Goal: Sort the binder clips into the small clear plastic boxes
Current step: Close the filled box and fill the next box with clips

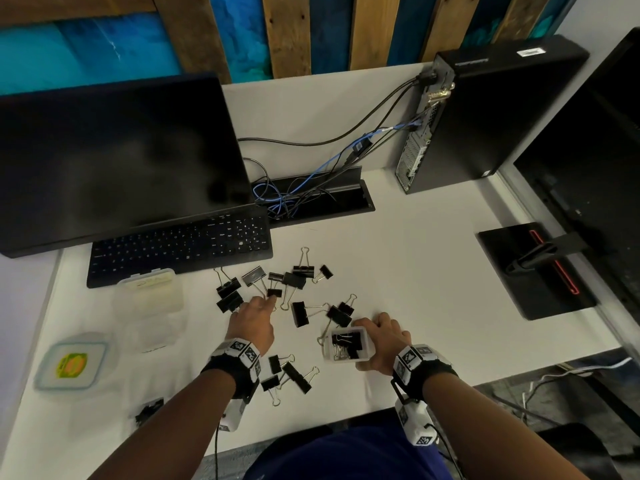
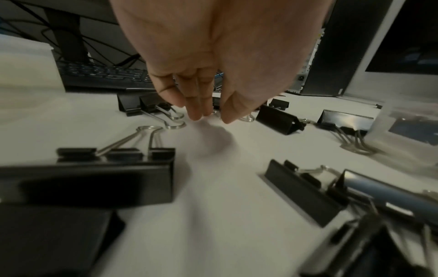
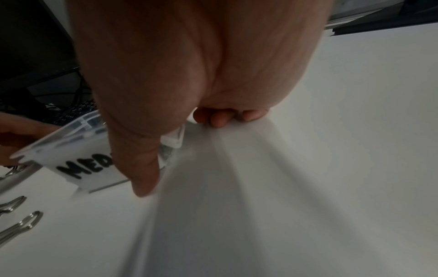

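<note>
Your R hand (image 1: 382, 344) grips the clear box (image 1: 347, 344); L hand (image 1: 254, 322) reaches into the binder clips (image 1: 294, 292).

Nearest you, a few clips lie just this side of the box, btwn your wrists. R fingers and thumb curl round the box's right end; it sits on the white desk (image 1: 433, 271) w/ black clips inside, label reads "MED…". L fingers (image 2: 196, 110) pressed together, thumb close, tips at a small clip (image 1: 274, 292) beyond-left of the box — can't tell if pinched. Loose clips scatter beyond the box, toward the keyboard (image 1: 180, 244).
</note>
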